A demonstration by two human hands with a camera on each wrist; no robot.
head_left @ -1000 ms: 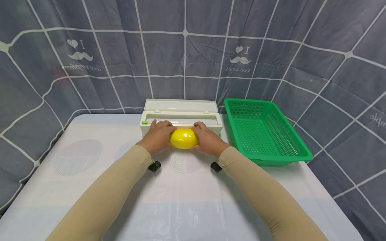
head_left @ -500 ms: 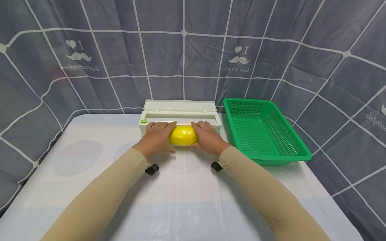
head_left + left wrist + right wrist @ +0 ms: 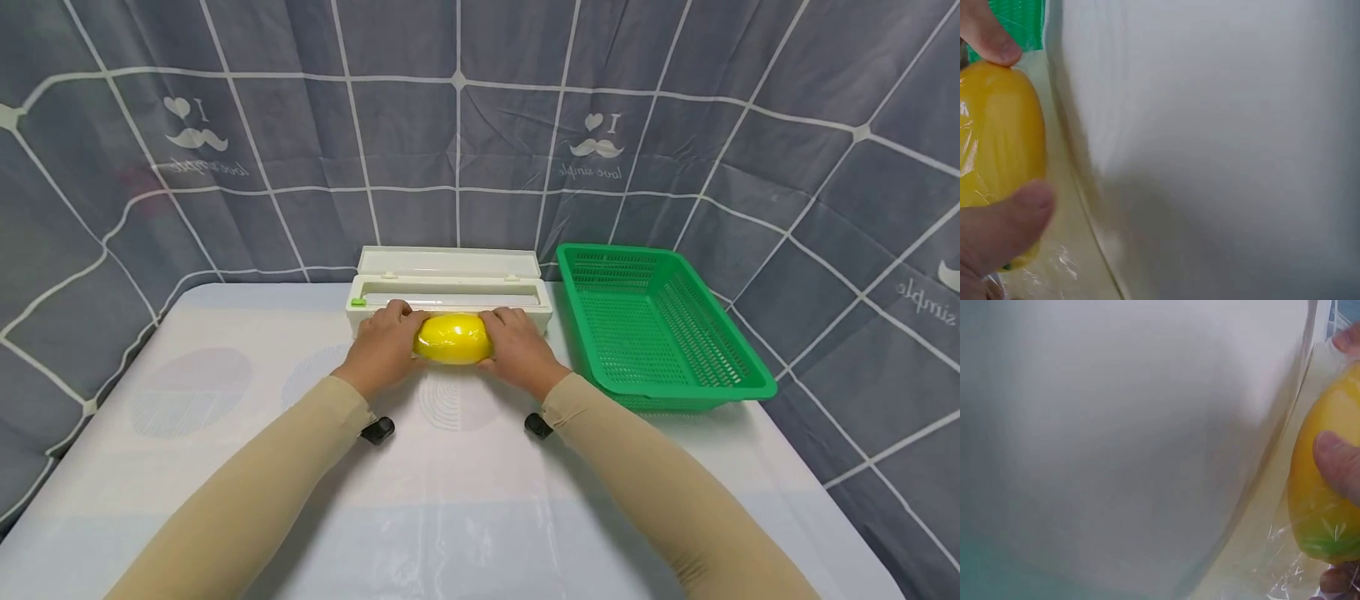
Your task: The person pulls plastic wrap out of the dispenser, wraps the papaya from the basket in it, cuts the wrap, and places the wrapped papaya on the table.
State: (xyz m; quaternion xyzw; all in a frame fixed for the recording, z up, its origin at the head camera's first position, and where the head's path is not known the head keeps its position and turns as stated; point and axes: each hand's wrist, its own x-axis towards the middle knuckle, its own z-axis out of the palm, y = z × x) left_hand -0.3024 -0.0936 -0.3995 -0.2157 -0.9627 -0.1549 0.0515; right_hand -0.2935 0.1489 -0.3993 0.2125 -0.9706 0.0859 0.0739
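Observation:
Both hands hold a yellow, mango-like fruit (image 3: 453, 338) with a green end, lying lengthwise left to right. Clear cling film (image 3: 1279, 575) covers it, shiny and creased in the wrist views. My left hand (image 3: 386, 346) grips the left end; its thumb (image 3: 1022, 212) lies on the near side. At the other end my right hand (image 3: 519, 350) has its thumb (image 3: 1338, 462) against the near side and its fingers over the top. Directly behind stands a white cling film dispenser (image 3: 543, 322), its lid (image 3: 448, 263) raised, with a pale roll (image 3: 465, 300) inside.
A green plastic basket (image 3: 675, 392) stands to the right of the dispenser. The table (image 3: 450, 533) has a pale patterned cover. Behind it hangs a grey curtain (image 3: 405, 133) with white grid lines. A green slider (image 3: 358, 302) sits at the dispenser's left end.
The fruit has shifted slightly away and to the left. My left hand's fingers, spread over the far side half a second ago, have drawn in around its left end. My right hand keeps its hold.

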